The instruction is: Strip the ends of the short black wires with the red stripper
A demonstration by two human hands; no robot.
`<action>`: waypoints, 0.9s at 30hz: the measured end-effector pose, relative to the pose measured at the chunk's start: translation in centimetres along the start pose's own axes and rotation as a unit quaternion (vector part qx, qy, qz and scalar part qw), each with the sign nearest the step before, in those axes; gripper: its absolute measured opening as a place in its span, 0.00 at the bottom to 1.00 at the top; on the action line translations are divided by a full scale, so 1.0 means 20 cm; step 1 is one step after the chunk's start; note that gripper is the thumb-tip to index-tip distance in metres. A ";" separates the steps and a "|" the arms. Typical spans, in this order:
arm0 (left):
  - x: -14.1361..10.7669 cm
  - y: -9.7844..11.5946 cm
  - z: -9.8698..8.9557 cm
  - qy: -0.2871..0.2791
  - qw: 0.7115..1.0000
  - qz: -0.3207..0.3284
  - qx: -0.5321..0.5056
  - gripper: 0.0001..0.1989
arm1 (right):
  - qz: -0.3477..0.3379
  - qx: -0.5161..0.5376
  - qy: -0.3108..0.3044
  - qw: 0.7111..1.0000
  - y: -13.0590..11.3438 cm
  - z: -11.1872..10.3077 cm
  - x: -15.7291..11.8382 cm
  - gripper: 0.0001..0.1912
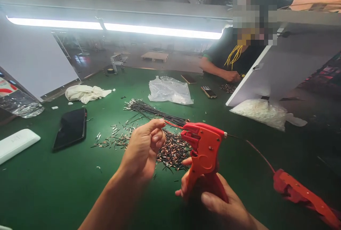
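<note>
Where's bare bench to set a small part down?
Front left, nearly bare: between the smartphone, the white rounded device and the left forearm. Right: between the held wire stripper and the second red-orange tool, below the thin cable. Crowded: the middle, with black wire bundle and clippings pile.

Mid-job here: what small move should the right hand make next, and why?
Probably a gentle squeeze of the red wire stripper by the right hand: the left hand pinches a thin wire whose end appears to reach the tool's nose, and short wire pieces lie heaped nearby.
</note>
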State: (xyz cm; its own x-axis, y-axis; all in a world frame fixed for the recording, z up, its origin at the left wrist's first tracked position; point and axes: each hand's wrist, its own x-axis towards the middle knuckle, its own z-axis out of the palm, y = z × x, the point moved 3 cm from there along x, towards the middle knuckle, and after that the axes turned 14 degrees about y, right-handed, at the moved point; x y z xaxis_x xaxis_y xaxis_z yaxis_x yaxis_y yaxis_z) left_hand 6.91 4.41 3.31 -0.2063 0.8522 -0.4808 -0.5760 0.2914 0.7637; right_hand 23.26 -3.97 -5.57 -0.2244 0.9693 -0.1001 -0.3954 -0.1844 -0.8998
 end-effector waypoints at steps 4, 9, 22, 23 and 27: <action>-0.02 0.00 0.01 -0.007 0.999 -0.022 0.027 0.15 | -0.008 -0.060 -0.003 0.998 0.00 0.00 -0.01 0.27; -0.02 -0.01 0.01 0.002 0.997 -0.039 0.064 0.15 | -0.018 -0.062 -0.020 0.998 0.00 0.01 -0.01 0.24; 0.00 -0.05 0.00 0.013 0.994 -0.049 0.093 0.11 | 0.024 -0.054 0.006 0.998 0.00 0.03 -0.04 0.25; 0.00 -0.05 0.00 0.015 0.995 -0.047 0.091 0.11 | 0.025 -0.049 0.001 0.998 0.00 0.03 -0.04 0.24; -0.01 -0.06 0.00 0.022 0.995 -0.037 0.089 0.12 | 0.025 -0.052 -0.023 0.998 0.02 0.03 -0.03 0.23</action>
State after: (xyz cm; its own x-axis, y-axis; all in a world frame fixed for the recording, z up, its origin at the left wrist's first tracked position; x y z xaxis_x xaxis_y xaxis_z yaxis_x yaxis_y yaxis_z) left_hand 7.69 3.97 2.52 -0.2053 0.8063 -0.5547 -0.4424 0.4291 0.7875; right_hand 22.74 -4.73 -5.55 -0.2827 0.9504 -0.1295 -0.2893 -0.2132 -0.9332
